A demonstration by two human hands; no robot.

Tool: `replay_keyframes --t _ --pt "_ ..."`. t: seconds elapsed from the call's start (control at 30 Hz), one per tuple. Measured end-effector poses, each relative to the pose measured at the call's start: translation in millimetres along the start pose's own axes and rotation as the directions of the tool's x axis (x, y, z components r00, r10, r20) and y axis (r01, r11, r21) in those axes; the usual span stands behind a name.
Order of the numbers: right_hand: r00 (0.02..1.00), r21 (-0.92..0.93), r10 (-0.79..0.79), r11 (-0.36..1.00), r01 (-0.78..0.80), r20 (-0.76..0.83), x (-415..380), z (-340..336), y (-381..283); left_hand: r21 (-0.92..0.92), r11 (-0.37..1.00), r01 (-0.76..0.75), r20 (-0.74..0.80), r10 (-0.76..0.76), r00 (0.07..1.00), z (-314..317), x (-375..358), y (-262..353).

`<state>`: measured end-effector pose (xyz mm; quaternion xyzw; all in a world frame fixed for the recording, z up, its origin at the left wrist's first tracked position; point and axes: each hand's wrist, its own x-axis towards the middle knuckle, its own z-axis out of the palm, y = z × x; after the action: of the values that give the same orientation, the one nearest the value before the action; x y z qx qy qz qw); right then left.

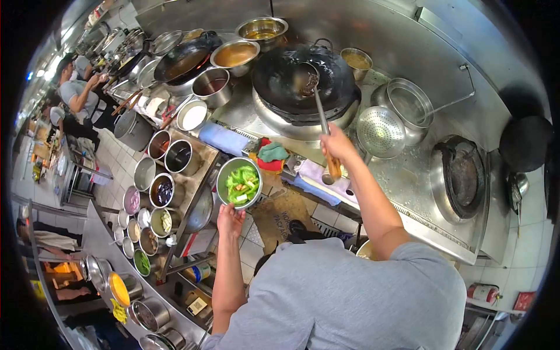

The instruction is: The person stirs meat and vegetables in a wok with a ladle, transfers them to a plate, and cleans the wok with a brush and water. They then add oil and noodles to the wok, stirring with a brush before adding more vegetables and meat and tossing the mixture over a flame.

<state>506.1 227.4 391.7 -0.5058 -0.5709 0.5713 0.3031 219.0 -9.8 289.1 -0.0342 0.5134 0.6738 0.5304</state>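
My left hand [231, 220] holds the near rim of a metal bowl [220, 188] with chopped green vegetables [242, 182] and a few pale pieces in it. The bowl is in the air, left of the folded cloths [272, 153]. Further right, my right hand [337, 144] is wrapped round the wooden handle of a long ladle [322, 114]. The ladle's cup is inside the large black wok [280, 76] and has something dark in it. The wok sits on its round burner.
A perforated strainer [381, 132] lies right of the wok beside a pot with a sieve [410, 102]. Metal containers of ingredients [161, 191] line the left counter. Another wok [181, 61] stands at the back left. Co-workers [84, 96] stand at the far left.
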Motion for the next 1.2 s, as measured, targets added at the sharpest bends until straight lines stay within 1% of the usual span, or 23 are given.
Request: replay_keyframes --t 0.13,0.2,0.23,0.27,0.33,0.4,0.53,0.6,0.63,0.67,0.73,0.8,0.87,0.9,0.93,0.97,1.0,1.03,1.07,1.1,1.13,1.17,1.2 --pt "0.996 -0.079 -0.019 0.997 0.011 -0.092 28 -26 -11 0.097 0.994 0.042 -0.008 -0.041 0.999 -17 0 -2" --pt "0.957 -0.221 -0.139 0.972 0.082 -0.254 15 -23 -24 0.134 0.991 0.013 -0.046 -0.007 0.999 -36 4 1" --pt "0.959 -0.136 -0.173 0.98 0.144 -0.226 12 -26 -22 0.129 0.992 0.015 -0.068 -0.006 0.998 -44 4 2" --pt "0.96 -0.142 -0.172 0.979 0.143 -0.223 4 -26 -19 0.123 0.992 0.018 -0.07 -0.01 0.997 -53 5 2" --pt "0.984 0.317 -0.027 0.945 0.083 -0.178 -31 -16 -27 0.103 0.995 0.005 -0.11 0.007 0.994 -70 11 5" --pt "0.961 -0.075 -0.021 0.997 0.0 -0.276 -50 -5 7 0.105 0.994 -0.008 -0.08 0.016 0.997 -74 14 16" --pt "0.962 -0.081 0.09 0.99 -0.114 -0.257 -73 7 -15 0.138 0.99 0.035 -0.105 -0.02 0.994 -83 29 37" --pt "0.972 0.356 0.233 0.907 -0.226 0.023 -37 -3 -24 0.148 0.987 0.059 -0.015 -0.057 0.998 -83 52 50" --pt "0.968 0.498 0.245 0.833 -0.243 0.064 -17 -7 -19 0.164 0.985 0.061 0.058 -0.071 0.996 -85 64 57" --pt "0.971 0.504 0.238 0.834 -0.224 0.036 3 -8 -7 0.174 0.983 0.064 0.084 -0.079 0.993 -76 73 68" --pt "0.971 0.879 0.222 0.44 -0.181 0.088 38 -1 14 0.175 0.983 0.051 0.181 -0.083 0.98 -54 80 84" --pt "0.948 0.718 0.228 0.696 0.002 -0.223 42 47 19 0.172 0.984 0.043 0.271 -0.089 0.958 -37 96 100" --pt "0.904 0.533 0.269 0.844 -0.055 -0.333 18 99 5 0.171 0.985 0.005 0.265 -0.05 0.963 -14 105 117" --pt "0.888 0.668 0.364 0.739 -0.092 -0.281 -3 114 -27 0.167 0.986 -0.01 0.278 -0.037 0.96 4 103 129" --pt "0.892 0.667 0.35 0.741 -0.076 -0.287 11 96 -17 0.17 0.985 -0.017 0.264 -0.029 0.964 25 98 140" --pt "0.948 0.916 0.311 0.355 -0.188 0.075 31 60 4 0.172 0.985 -0.018 0.251 -0.026 0.968 41 96 145" --pt "0.919 0.925 0.106 -0.081 -0.372 0.379 43 33 13 0.184 0.982 -0.033 0.308 -0.026 0.951 45 106 145" --pt "0.941 0.928 0.094 -0.22 -0.299 0.326 53 19 3 0.185 0.982 -0.051 0.349 -0.017 0.937 59 101 148" --pt "0.946 0.915 0.076 -0.289 -0.283 0.316 68 14 8 0.183 0.98 -0.074 0.389 -0.003 0.921 72 96 152" --pt "0.98 0.982 0.147 0.113 -0.154 0.137 71 26 15 0.169 0.984 -0.063 0.438 -0.018 0.899 75 105 150" --pt "0.989 0.868 0.133 0.497 -0.011 -0.063 71 50 20 0.174 0.982 -0.079 0.448 -0.007 0.894 80 102 153" --pt "0.895 0.827 0.263 0.534 0.175 -0.359 66 90 12 0.167 0.984 -0.066 0.464 -0.02 0.886 89 98 151" --pt "0.906 0.954 0.372 0.286 0.094 -0.2 44 110 4 0.163 0.985 -0.05 0.478 -0.035 0.878 97 95 150"
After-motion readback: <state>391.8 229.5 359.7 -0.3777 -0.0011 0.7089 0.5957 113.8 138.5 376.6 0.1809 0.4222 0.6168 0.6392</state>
